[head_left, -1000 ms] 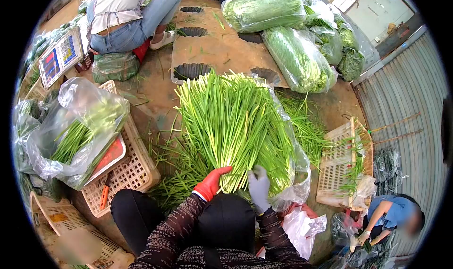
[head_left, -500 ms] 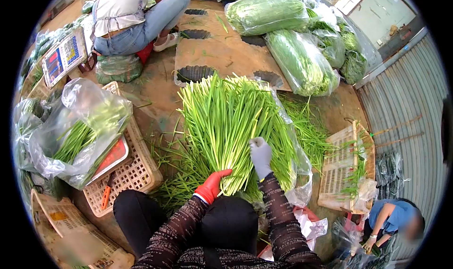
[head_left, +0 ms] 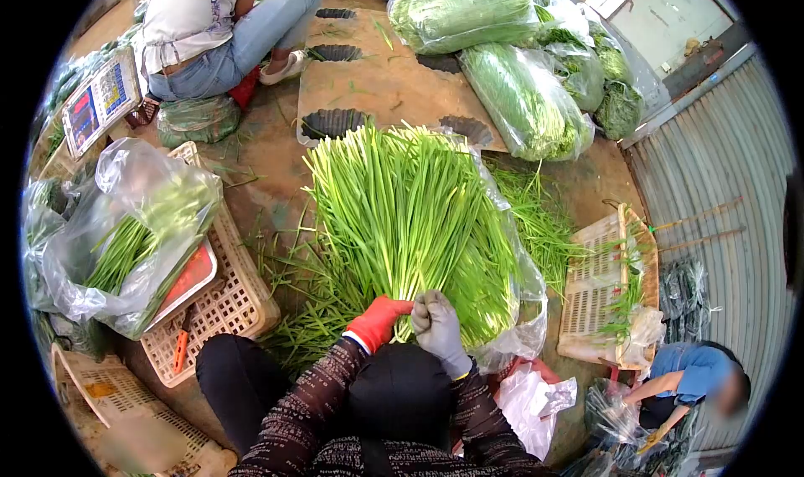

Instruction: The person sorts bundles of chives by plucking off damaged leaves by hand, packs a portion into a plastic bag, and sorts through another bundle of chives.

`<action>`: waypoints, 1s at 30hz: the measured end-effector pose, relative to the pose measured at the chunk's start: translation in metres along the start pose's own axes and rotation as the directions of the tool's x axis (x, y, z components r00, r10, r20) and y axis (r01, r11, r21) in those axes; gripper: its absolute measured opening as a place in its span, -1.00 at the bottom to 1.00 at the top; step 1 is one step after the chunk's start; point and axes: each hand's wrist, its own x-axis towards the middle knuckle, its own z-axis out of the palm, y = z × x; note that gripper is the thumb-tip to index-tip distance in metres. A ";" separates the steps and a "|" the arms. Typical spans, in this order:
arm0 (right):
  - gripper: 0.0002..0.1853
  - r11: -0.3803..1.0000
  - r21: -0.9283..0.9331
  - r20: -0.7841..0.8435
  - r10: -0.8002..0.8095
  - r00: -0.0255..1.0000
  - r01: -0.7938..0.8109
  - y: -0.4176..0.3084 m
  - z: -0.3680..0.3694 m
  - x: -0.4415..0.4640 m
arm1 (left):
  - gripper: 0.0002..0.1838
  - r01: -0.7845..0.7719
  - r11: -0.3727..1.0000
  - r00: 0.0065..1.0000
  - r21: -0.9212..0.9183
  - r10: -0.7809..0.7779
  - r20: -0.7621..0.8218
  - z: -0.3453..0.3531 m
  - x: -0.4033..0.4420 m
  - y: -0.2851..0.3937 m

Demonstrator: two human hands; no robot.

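Note:
A large fanned bunch of garlic chives (head_left: 402, 201) spreads away from me, its gathered end close to my knees. My left hand (head_left: 381, 319), in a red glove, is closed around that narrow end. Against the right side of the same end is my right hand (head_left: 438, 330), in a grey glove, with its fingers curled tightly. What those fingers hold, if anything, is hidden. More chives lie under and to the right of the bunch on a clear plastic sheet (head_left: 529, 297). Loose green leaves (head_left: 327, 335) are scattered at the left.
At the left, a bag of greens (head_left: 134, 251) rests above a plastic crate (head_left: 247, 297) holding an orange-handled knife (head_left: 181, 351). Another crate (head_left: 586, 301) stands right. Bagged greens (head_left: 469, 16) lie at the back. One person (head_left: 197, 33) sits far left, another (head_left: 682, 385) works lower right.
My right hand has moved down and left, from the side of the bunch to its gathered end beside my left hand. The bunch is drawn in narrower there. The view has shifted slightly.

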 end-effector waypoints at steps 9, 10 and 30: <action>-0.77 0.555 -0.830 0.131 0.119 0.984 0.044 -0.044 -0.089 -0.106 | -0.37 0.363 0.591 0.750 -0.720 -0.644 -0.151 0.036 0.016 -0.080; -0.71 -0.327 -0.920 0.168 0.173 0.971 0.217 -0.042 -0.101 -0.109 | -0.41 0.356 0.381 0.797 -0.853 -0.601 0.065 0.029 0.015 -0.069; -0.71 -0.406 -0.906 0.273 -0.349 0.897 0.119 0.014 0.003 0.025 | -0.29 0.246 0.763 0.875 -0.598 -0.440 -0.202 -0.007 -0.002 0.045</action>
